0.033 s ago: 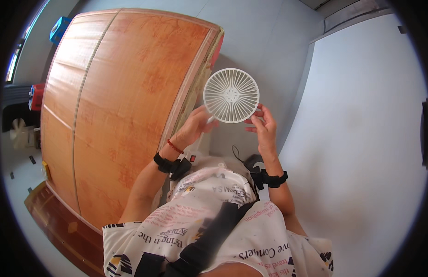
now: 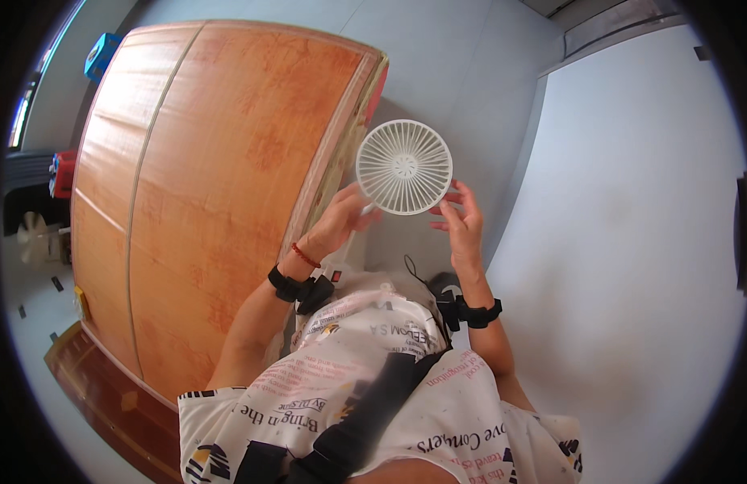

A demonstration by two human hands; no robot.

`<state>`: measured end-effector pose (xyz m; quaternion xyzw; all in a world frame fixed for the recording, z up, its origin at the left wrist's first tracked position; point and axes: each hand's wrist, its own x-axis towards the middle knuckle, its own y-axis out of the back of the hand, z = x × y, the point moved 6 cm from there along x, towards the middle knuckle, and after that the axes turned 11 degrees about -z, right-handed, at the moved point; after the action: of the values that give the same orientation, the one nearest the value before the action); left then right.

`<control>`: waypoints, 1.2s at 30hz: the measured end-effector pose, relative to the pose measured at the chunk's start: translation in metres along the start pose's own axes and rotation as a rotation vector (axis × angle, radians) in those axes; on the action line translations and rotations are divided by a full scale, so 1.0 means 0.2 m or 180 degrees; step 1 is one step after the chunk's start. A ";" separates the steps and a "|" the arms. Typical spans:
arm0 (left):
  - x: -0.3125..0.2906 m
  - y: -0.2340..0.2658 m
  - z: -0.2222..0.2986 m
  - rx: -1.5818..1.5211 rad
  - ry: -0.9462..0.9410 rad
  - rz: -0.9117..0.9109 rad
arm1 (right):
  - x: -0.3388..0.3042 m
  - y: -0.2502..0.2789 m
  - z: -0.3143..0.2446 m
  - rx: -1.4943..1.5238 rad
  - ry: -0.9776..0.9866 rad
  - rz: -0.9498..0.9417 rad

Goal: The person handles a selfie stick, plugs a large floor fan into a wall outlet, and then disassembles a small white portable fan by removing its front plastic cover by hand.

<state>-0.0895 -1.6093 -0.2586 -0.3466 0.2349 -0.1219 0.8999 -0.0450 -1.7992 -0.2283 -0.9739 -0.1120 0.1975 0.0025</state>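
A round white fan grille point(image 2: 404, 167) with thin radial ribs is held up in front of me, above a grey floor. My left hand point(image 2: 341, 219) grips its lower left rim with the fingers curled. My right hand point(image 2: 458, 222) touches the lower right rim with thumb and fingertips, the other fingers spread. Both wrists carry black bands, and the left also has a thin red string bracelet. A patterned white garment with a black strap covers my body below the hands.
A bed with an orange-brown woven mat point(image 2: 212, 185) fills the left, its dark wooden frame point(image 2: 107, 387) at the lower left. A white wall point(image 2: 632, 242) rises at the right. A blue box point(image 2: 103, 55), a red object point(image 2: 63, 173) and a small fan point(image 2: 35, 238) lie beyond the bed.
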 end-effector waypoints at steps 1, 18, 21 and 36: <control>0.06 -0.01 0.05 -0.0003 -0.0005 -0.0029 | 0.05 0.04 -0.04 -0.0174 0.0070 0.0311; 1.05 -0.30 0.76 0.1545 0.0017 -0.0269 | 0.88 0.21 -0.81 -0.2711 0.1297 0.0069; 1.27 -0.29 0.77 0.1639 -0.0358 -0.0031 | 1.08 0.36 -0.89 -0.2028 0.1045 -0.0114; 1.75 -0.21 1.05 0.1394 -0.0275 0.0484 | 1.79 0.46 -1.07 -0.1756 0.1041 -0.0484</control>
<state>0.3149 -1.6544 -0.2122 -0.1293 0.1896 -0.0868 0.9694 0.3784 -1.8013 -0.1725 -0.9455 -0.2318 -0.0001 -0.2287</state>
